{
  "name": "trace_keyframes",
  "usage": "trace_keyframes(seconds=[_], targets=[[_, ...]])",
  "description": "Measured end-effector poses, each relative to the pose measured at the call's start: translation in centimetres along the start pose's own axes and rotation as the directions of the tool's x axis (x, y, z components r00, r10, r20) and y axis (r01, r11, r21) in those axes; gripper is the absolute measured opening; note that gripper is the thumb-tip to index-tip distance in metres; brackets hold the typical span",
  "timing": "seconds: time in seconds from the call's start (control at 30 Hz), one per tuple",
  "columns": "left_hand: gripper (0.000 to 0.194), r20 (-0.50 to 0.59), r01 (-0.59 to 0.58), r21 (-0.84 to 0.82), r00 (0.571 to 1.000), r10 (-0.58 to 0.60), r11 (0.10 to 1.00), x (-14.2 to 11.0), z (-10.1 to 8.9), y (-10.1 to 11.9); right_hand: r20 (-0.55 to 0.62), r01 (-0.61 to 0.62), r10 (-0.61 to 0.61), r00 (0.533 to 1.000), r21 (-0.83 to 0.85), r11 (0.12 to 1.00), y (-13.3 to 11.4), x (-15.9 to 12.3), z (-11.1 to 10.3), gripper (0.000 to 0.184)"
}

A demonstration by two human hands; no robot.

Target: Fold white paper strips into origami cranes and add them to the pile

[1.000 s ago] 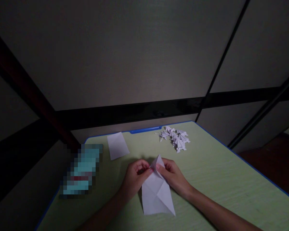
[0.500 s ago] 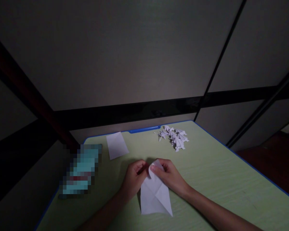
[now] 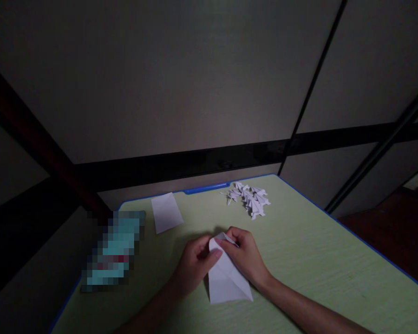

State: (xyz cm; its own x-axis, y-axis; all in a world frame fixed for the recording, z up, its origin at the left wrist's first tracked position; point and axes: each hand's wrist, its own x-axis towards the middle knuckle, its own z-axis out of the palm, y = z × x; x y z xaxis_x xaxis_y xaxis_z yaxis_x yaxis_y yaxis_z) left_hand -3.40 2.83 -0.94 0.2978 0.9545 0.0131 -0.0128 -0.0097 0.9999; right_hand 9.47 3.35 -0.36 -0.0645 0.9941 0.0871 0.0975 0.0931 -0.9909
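Observation:
A creased white sheet of paper (image 3: 227, 280) is held between both hands over the table, its far end bent up and its near end hanging loose toward me. My left hand (image 3: 194, 260) pinches the left side of the far end, thumb lying on top of the paper. On the other side my right hand (image 3: 248, 254) grips the far right edge, its thumb pressed on the bent part. The fingers beneath the paper are hidden.
Several folded white paper figures (image 3: 253, 202) lie in a cluster at the back of the green table (image 3: 316, 250). A blank paper sheet (image 3: 167, 213) rests at the back left, and a pixelated turquoise object (image 3: 120, 239) lies at the left edge. Cabinet panels (image 3: 195, 93) rise behind.
My left thumb has come onto the top of the paper, and the paper's far end, curled over before, is now opened out more. The view has shifted slightly.

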Motion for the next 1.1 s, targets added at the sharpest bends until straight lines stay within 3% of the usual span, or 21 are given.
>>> trace_keyframes(seconds=[0.13,0.4,0.57,0.67,0.8,1.1], targets=[[0.022,-0.106,0.031,-0.024,0.994,-0.033,0.999,0.4,0.1,-0.1,0.109,-0.021,0.010,0.994,0.101,0.995,0.3,0.1,-0.1,0.024],[0.031,-0.170,0.064,-0.060,0.983,-0.073,0.996,0.1,0.0,0.9,0.195,-0.061,0.014,0.981,0.236,0.970,0.4,0.3,-0.5,0.017],[0.020,-0.226,0.043,-0.048,0.973,-0.052,0.998,0.3,-0.3,1.2,0.100,-0.002,-0.032,0.994,0.319,0.948,0.1,0.2,-0.6,0.018],[0.016,-0.241,0.038,-0.050,0.969,-0.049,0.998,0.5,-0.6,0.9,0.053,0.053,-0.070,0.996,0.277,0.960,-0.2,0.0,-0.7,0.018],[0.015,-0.282,0.040,-0.096,0.957,-0.066,0.995,0.6,-0.8,0.7,0.099,0.079,-0.110,0.989,0.281,0.957,-0.1,-0.1,-0.7,0.018],[0.017,-0.259,0.017,-0.128,0.965,-0.050,0.992,0.6,-0.4,1.4,0.199,0.119,-0.195,0.960,0.340,0.933,0.4,0.1,-0.5,0.014]])
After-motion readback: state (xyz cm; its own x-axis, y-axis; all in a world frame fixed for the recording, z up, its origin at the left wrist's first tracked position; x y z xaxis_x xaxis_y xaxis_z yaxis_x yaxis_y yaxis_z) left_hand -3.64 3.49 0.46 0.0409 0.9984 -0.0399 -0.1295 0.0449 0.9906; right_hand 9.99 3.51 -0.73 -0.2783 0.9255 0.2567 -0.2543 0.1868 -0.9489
